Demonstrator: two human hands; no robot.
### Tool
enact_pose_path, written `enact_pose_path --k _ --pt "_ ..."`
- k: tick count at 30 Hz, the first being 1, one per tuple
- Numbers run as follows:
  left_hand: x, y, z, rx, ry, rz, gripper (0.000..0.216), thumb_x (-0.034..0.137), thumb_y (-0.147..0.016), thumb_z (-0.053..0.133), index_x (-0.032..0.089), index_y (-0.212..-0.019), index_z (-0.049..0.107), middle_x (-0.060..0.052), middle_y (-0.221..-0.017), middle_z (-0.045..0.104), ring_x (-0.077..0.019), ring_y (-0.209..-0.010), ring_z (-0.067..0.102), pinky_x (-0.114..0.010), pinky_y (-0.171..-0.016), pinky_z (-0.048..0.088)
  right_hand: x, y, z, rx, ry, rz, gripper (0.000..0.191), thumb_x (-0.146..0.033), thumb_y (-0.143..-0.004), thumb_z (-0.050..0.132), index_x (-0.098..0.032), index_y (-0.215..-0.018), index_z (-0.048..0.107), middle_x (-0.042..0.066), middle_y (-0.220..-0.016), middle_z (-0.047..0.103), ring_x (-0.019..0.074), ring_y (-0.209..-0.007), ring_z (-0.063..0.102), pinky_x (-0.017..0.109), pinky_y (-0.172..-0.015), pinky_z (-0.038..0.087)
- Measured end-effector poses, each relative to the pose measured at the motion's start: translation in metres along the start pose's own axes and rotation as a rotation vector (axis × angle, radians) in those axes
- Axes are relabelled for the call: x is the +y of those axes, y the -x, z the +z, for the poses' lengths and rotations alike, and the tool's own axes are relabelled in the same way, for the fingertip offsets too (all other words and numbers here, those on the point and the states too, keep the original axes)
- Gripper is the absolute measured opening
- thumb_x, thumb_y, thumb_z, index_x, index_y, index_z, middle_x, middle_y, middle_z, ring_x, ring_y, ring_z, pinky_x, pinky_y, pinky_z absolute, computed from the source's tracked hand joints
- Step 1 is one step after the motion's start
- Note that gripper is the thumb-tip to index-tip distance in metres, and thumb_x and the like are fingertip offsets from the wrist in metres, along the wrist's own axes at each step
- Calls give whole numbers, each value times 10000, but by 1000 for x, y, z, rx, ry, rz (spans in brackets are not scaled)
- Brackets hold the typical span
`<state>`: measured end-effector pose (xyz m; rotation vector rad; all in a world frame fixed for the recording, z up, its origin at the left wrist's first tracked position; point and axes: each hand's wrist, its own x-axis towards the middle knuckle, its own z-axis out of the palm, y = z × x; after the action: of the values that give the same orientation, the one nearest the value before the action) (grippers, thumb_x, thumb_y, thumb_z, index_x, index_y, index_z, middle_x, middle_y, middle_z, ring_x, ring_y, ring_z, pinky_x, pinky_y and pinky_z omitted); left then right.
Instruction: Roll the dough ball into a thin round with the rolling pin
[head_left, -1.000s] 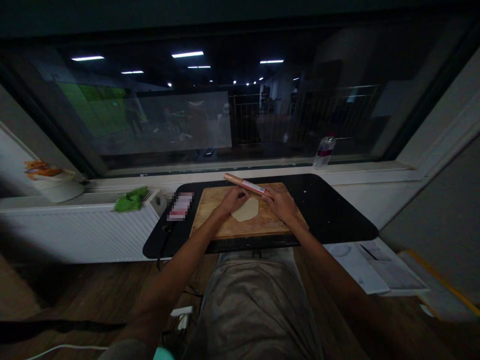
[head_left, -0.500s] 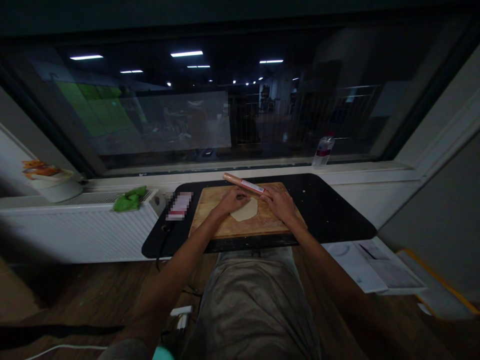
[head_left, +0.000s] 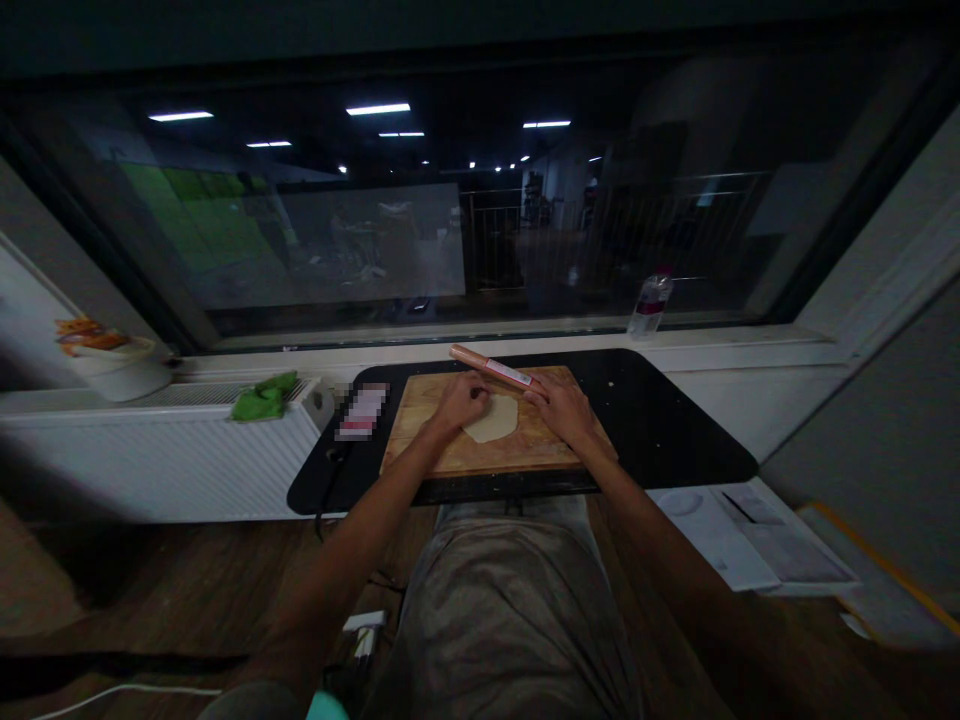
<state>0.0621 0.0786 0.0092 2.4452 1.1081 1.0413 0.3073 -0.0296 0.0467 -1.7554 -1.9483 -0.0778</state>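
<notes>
A flat, pale sheet of dough (head_left: 495, 420) lies on a wooden cutting board (head_left: 420, 450). At its upper left edge, my left hand (head_left: 461, 400) has curled fingers that pinch the dough's rim; the exact contact is small and partly hidden. My right hand (head_left: 562, 402) is closed around the near right end of a wooden rolling pin (head_left: 471, 358) with a white and red label. The pin slants up to the left, beyond the dough's far edge, and seems clear of the dough.
The board rests on a black table (head_left: 675, 440) with a few pale crumbs. A phone-like item (head_left: 364, 412), blurred out, lies left of the board. On the sill stands a plastic bottle (head_left: 651, 305). A green cloth (head_left: 264, 397) and a white pot (head_left: 124, 370) sit at the left.
My left fingers have drawn together at the dough's edge, and the dough's outline looks slightly turned. The rolling pin stays in my right hand, at nearly the same slant. The view has shifted slightly.
</notes>
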Motion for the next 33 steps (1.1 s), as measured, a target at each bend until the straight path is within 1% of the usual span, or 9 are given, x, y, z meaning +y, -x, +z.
enact_pose_path --k 3,6,8,13,19,25,28,31,33 --pt "0 1 -2 6 -56 1 270 145 -885 680 213 -948 934 -98 -1094 885 -297 -1090 799 -479 -1109 653 1 0 0 -1 -5 -1 461 -367 -1169 651 -293 -1615 739 110 -1588 768 338 -1409 717 490 -1199 580" --pt "2 3 -2 2 -74 18 301 155 -905 673 205 -1013 949 -113 -1124 881 -304 -1071 802 -481 -1088 662 2 -1 1 6 -21 -25 472 -361 -1163 658 -315 -1627 729 96 -1587 772 332 -1418 713 487 -1208 579" --pt "4 4 -2 -3 -84 23 321 162 -914 671 201 -1059 955 -120 -1160 878 -313 -1092 805 -482 -1095 661 2 -1 1 14 -19 -29 469 -367 -1163 661 -332 -1626 726 85 -1586 774 329 -1426 711 484 -1214 578" --pt "6 5 -2 -15 -128 29 301 167 -935 667 210 -1025 951 -118 -1171 873 -326 -1153 805 -466 -1119 648 0 1 0 8 -7 -6 466 -369 -1167 668 -295 -1623 725 95 -1595 767 332 -1456 699 470 -1214 580" --pt "11 6 -3 -34 -175 56 194 236 -945 736 209 -996 921 -119 -1163 865 -335 -1178 795 -480 -1162 626 -1 2 -1 6 -17 -19 474 -370 -1175 648 -338 -1644 702 62 -1620 754 314 -1440 710 456 -1214 577" --pt "19 7 -4 -11 -198 25 122 260 -935 790 222 -998 888 -138 -1266 854 -371 -1275 769 -514 -1182 616 0 1 0 13 -24 -16 456 -361 -1168 654 -309 -1615 733 93 -1585 776 329 -1426 713 465 -1205 573" --pt "20 8 -4 -26 -202 7 121 245 -938 782 222 -1018 871 -127 -1270 852 -363 -1309 758 -519 -1213 599 0 0 0 27 -34 -32 450 -346 -1175 645 -307 -1615 733 90 -1589 776 323 -1452 701 479 -1228 563" --pt "21 8 -5 -41 -203 -18 147 264 -958 771 217 -1066 858 -120 -1276 847 -351 -1317 753 -525 -1226 592 -1 0 -1 20 -23 -29 451 -339 -1173 663 -284 -1615 732 102 -1591 773 322 -1447 708 467 -1231 563" --pt "22 9 -6 -43 -207 -31 129 283 -971 774 219 -1053 849 -120 -1266 847 -349 -1313 754 -521 -1220 593 -1 0 -1 12 -11 -21 439 -343 -1174 670 -268 -1600 742 109 -1591 773 325 -1449 709 459 -1229 562"
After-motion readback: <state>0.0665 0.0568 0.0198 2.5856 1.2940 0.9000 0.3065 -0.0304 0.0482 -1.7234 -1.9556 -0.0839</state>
